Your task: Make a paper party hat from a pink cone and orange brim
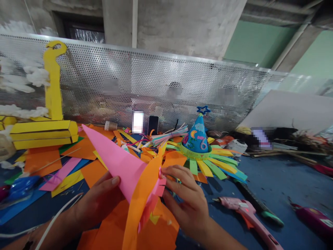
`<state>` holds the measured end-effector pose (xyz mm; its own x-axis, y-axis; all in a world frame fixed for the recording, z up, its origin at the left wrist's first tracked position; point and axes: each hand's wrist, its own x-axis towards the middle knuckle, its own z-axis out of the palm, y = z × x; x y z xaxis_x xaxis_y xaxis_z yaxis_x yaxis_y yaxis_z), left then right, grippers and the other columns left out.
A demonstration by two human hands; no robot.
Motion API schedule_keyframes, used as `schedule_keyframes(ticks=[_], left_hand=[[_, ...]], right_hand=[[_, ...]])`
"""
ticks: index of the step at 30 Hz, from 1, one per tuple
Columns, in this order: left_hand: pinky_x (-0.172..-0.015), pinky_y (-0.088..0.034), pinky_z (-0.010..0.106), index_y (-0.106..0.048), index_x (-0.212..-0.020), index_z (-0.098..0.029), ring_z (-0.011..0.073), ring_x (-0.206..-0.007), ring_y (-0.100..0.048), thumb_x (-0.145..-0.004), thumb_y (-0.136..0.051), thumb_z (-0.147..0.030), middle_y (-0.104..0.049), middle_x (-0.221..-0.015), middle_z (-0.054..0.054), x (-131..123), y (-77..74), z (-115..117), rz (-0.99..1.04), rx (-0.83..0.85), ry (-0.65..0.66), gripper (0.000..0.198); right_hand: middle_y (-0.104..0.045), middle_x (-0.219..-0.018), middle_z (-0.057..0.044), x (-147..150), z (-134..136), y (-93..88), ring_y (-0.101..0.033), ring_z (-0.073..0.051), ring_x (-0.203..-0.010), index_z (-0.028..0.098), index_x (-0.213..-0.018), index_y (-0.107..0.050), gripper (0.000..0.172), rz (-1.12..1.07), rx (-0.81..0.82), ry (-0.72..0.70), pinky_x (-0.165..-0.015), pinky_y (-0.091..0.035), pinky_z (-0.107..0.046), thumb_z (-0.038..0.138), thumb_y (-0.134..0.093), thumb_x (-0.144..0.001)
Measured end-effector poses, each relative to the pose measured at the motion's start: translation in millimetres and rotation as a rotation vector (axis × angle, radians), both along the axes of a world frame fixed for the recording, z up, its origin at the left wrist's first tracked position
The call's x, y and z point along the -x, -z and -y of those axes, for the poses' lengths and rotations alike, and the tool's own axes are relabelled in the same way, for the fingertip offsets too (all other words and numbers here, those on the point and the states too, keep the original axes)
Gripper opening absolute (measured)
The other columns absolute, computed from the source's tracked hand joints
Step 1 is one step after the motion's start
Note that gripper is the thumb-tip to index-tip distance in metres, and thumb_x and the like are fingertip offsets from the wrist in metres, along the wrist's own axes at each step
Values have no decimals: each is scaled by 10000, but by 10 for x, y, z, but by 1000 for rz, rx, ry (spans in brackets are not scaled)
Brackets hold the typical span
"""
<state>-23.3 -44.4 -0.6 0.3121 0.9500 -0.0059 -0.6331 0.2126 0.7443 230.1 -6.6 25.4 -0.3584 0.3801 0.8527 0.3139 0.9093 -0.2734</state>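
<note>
Pink paper cone (pixel 117 163) is held in the air above the work surface, at the lower centre of the head view, tilted with its tip directed up and to the left. Orange paper strips (pixel 140 198) and a pink fringe (pixel 156 191) are seen at its wide end. The left hand (pixel 96 198) is clamped on the cone's flank from below, thumb laid on the pink paper, while the right hand (pixel 184 198) is closed on the wide end, fingertips (pixel 166 172) against the strips; the hands are apart, with the cone between them. The step in hand is judged to be the fitting of the strips around the wide end; firm seating of the loose strips is judged to be called for next. A pink hot-glue gun (pixel 241 211) lies just right of the right hand on the blue work surface (pixel 273 180). Beyond the cone stands a blue party hat (pixel 194 137) with a star on top, ringed by coloured paper strips (pixel 215 166). Loose orange paper sheets (pixel 88 173) lie to the left, near a yellow card construction (pixel 52 104).
</note>
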Motion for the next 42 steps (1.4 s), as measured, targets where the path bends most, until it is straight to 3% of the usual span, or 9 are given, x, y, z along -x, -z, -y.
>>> schedule_keyframes(ticks=[4,9,15,21,31,35,39,42], left_hand=[[-950,-577,412,-780,-1204,-250,329,-1129,-745,-901,-761,-406,-799,-1222,102,8,114,2,20,15,35,341],[-1024,-554,433,-748,-1280,-254,320,-1182,-724,-931,-741,-392,-776,-1291,97,-9,194,14,5,-13,78,375],[-1080,-530,459,-738,-1294,-222,348,-1241,-701,-835,-840,-425,-768,-1311,125,-24,250,24,-56,-39,169,513],[-1167,-448,567,-724,-1306,-219,403,-1311,-660,-835,-831,-434,-735,-1370,154,-43,220,32,-59,17,219,529],[-1118,-495,594,-697,-1345,-232,430,-1325,-645,-822,-840,-454,-722,-1394,157,-64,146,45,-68,83,200,587],[-1084,-529,542,-647,-1415,-235,395,-1296,-668,-852,-810,-424,-737,-1367,152,-41,202,2,-88,27,117,616],[-1090,-531,516,-658,-1408,-274,361,-1241,-694,-824,-832,-425,-771,-1297,108,-40,188,-59,-89,-43,-55,628],[-1114,-519,508,-704,-1341,-300,341,-1264,-673,-830,-837,-390,-788,-1246,70,-45,156,-71,-102,-82,-203,535]], right_hand=[[-803,-981,-56,-15,-11,-17,-732,-218,-906,272,-1072,-765,247,-30,-47,23,-817,-592,-388,90,-737,-907],[-804,-887,-26,-31,9,-41,-736,-212,-824,277,-973,-756,249,-69,-50,67,-777,-590,-387,57,-721,-862],[-808,-849,-12,-82,26,-116,-740,-206,-784,269,-957,-744,264,-80,-108,110,-771,-574,-376,36,-698,-842],[-808,-828,-4,-110,8,-146,-743,-205,-766,273,-975,-753,264,-76,-93,122,-758,-570,-368,52,-714,-835],[-801,-789,1,-107,-10,-150,-734,-204,-725,275,-933,-766,258,-98,-79,123,-701,-561,-370,45,-713,-830],[-806,-826,-10,-102,-60,-101,-743,-217,-776,276,-955,-758,235,-57,-67,137,-740,-575,-386,65,-704,-867],[-797,-1062,-74,-109,-110,10,-735,-260,-998,265,-1182,-704,284,-58,41,188,-890,-579,-420,177,-725,-912],[-749,-1124,-82,-128,-110,97,-705,-248,-1057,265,-1237,-663,259,-92,210,56,-917,-566,-381,277,-662,-978]])
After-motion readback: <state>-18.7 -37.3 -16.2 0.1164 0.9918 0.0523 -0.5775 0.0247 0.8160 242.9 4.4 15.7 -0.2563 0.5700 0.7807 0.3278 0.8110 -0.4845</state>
